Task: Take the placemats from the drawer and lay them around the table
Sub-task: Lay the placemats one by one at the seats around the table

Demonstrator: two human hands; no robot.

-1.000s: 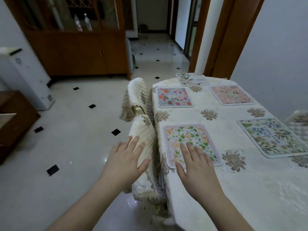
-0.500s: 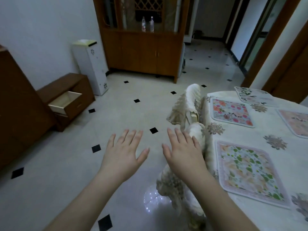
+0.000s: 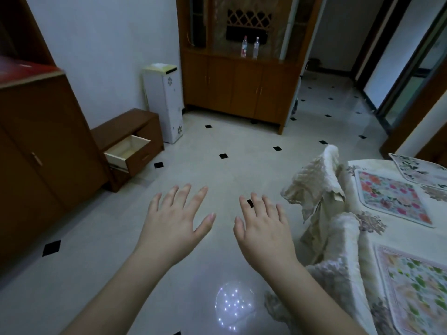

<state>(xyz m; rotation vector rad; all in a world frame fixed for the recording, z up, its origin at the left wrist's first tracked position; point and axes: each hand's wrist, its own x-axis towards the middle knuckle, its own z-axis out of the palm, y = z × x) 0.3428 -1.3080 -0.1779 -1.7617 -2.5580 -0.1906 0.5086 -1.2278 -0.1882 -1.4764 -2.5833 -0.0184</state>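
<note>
Both the left hand (image 3: 177, 224) and right hand (image 3: 262, 232) are hovering over the floor, fingers spread, holding nothing. Three rectangular floral-printed placemats (image 3: 391, 198) are lying flat along the cream-clothed surface's (image 3: 367, 240) left edge and far corner.

Three floral placemats are lying flat on the cream, flower-patterned desk (image 3: 396, 240) at the right of the scene. The nearest placemat (image 3: 416, 288), pale with green leaves and a pink border, is sitting close to the desk's left edge and running out of view. Farther along the same edge, a second placemat (image 3: 393, 198) is showing red, pink and orange blossoms. Just beyond it, the far placemat (image 3: 419, 170), white with dark leaves, is lying at an angle. At far left, the wooden drawer (image 3: 128, 153) is standing pulled open, its pale interior showing nothing inside.
</note>
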